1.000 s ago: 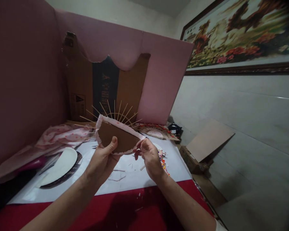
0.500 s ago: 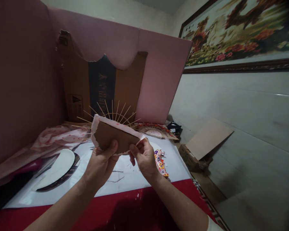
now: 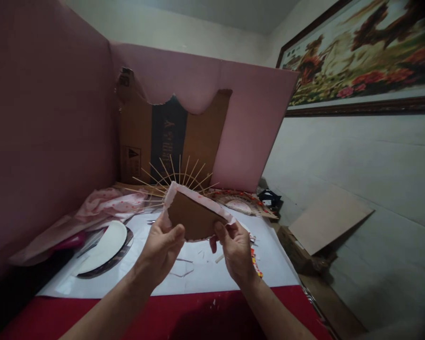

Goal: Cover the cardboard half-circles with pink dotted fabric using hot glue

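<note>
Above the table I hold a piece of brown cardboard with pink-dotted white fabric wrapped over its edges. My left hand grips its left lower corner, thumb on the bare cardboard. At the right corner, my right hand pinches the edge between thumb and fingers. Just behind the piece, thin wooden sticks spread out like a sunburst, joined by a curved strip; the cardboard hides their lower part. Whether they are fixed to it I cannot tell.
Left on the white sheet lies a cut white disc on a dark rim. Pink-dotted fabric is bunched behind it. A decorated fan lies at the back right, a floral-patterned piece beside my right hand. Pink-covered cardboard panels stand behind.
The view has shifted, so the scene sits further right and lower. Both hands keep their grip on the cardboard, and my right hand now covers more of the floral-patterned piece.
</note>
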### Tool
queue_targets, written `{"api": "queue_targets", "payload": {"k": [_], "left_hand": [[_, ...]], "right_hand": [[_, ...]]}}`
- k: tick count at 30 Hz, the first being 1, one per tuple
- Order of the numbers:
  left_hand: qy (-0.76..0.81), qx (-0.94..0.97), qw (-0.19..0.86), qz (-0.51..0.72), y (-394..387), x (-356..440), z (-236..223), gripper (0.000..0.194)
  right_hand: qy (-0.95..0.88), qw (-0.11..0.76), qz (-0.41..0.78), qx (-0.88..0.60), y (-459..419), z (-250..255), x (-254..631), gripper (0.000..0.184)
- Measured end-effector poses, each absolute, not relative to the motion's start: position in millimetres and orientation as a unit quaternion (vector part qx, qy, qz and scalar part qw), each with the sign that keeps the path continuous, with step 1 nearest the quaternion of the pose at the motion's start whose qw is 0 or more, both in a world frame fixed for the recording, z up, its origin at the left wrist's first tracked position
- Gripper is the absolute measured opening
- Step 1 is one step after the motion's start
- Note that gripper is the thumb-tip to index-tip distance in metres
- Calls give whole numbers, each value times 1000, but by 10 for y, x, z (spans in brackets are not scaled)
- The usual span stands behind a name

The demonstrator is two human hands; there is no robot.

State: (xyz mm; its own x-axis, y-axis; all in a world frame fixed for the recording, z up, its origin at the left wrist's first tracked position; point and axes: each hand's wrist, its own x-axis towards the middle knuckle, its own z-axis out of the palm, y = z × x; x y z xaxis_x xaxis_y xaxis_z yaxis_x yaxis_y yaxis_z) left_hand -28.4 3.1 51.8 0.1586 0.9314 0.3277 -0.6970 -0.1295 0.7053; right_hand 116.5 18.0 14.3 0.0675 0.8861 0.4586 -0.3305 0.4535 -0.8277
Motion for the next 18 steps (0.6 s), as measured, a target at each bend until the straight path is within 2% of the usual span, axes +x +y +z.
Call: {"api": "queue_targets", "payload": {"k": [10, 18], "left_hand": [[205, 406, 611, 648, 100, -326, 596, 23], [222, 415, 591, 655, 151, -235, 581, 47]], "right_hand": [[-512, 664, 450, -306, 164, 78, 1162, 27], [-521, 661, 433, -322, 284, 101, 1190, 30]]}}
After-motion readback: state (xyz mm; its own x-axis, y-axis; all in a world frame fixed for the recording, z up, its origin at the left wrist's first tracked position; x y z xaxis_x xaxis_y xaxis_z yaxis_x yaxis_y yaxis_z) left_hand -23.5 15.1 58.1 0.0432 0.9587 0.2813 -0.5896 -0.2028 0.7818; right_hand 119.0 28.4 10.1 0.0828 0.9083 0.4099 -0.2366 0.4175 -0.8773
